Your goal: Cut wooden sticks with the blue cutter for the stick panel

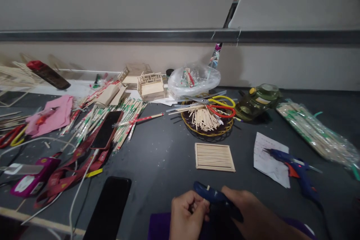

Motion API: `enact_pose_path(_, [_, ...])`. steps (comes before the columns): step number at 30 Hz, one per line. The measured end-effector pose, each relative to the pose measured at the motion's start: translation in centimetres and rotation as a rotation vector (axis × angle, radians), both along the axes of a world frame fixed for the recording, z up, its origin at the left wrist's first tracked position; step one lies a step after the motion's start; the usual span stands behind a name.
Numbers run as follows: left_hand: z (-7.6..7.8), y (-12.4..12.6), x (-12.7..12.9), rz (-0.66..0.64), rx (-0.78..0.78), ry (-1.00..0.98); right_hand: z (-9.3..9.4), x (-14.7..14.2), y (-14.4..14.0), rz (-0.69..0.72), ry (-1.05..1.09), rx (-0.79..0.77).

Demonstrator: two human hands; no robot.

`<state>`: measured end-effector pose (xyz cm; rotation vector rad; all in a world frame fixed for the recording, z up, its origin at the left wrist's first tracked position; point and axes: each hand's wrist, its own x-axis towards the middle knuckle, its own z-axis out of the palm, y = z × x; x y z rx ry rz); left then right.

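Note:
My right hand (244,202) is wrapped round a dark blue hand cutter (212,194), low in the view near the table's front edge. A tiny pale stick end (208,187) shows at the cutter's head. My left hand (188,212) is closed just beside that head, its fingers pinching a thin wooden stick, mostly hidden. Beyond both hands lies a small rectangular panel of wooden sticks (215,157), flat on the dark table. Behind the panel, a round woven basket (209,134) holds many short cut sticks, with red-and-yellow scissors (222,105) resting across it.
At right, a blue glue gun (298,165) lies on white paper (270,172), near packaged chopsticks (315,131) and a green bottle (260,99). At left are phones (108,206), wrapped chopsticks (129,120), cables and a purple power device (35,176). Small stick models (152,87) stand behind.

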<state>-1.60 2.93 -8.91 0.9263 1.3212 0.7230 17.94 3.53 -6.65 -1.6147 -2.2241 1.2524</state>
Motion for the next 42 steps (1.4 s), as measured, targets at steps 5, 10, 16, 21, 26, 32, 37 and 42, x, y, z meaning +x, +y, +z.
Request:
enact_pose_path(5, [-0.5, -0.2, 0.2, 0.036, 0.015, 0.000, -0.1, 0.1, 0.0, 0.006, -0.002, -0.001])
enact_pose_path(10, [-0.1, -0.1, 0.3, 0.066, -0.010, -0.045, 0.1, 0.3, 0.2, 0.040, -0.009, -0.009])
enact_pose_path(16, [1.0, 0.4, 0.1, 0.028, -0.037, -0.089, -0.1, 0.5, 0.6, 0.095, -0.020, -0.059])
enact_pose_path(21, [1.2, 0.5, 0.1, 0.030, -0.021, -0.103, 0.1, 0.2, 0.7, 0.101, -0.007, -0.044])
enact_pose_path(26, [0.9, 0.5, 0.1, 0.037, -0.007, -0.115, 0.3, 0.0, 0.6, 0.085, -0.060, -0.030])
enact_pose_path(32, [0.9, 0.4, 0.2, 0.044, -0.034, -0.099, -0.9, 0.4, 0.3, 0.105, -0.081, -0.036])
enact_pose_path(37, [0.4, 0.5, 0.1, 0.044, -0.056, -0.088, -3.4, 0.8, -0.1, 0.134, -0.166, 0.049])
enact_pose_path(42, [0.2, 1.2, -0.1, 0.072, -0.060, -0.136, -2.2, 0.6, 0.3, 0.154, -0.114, 0.085])
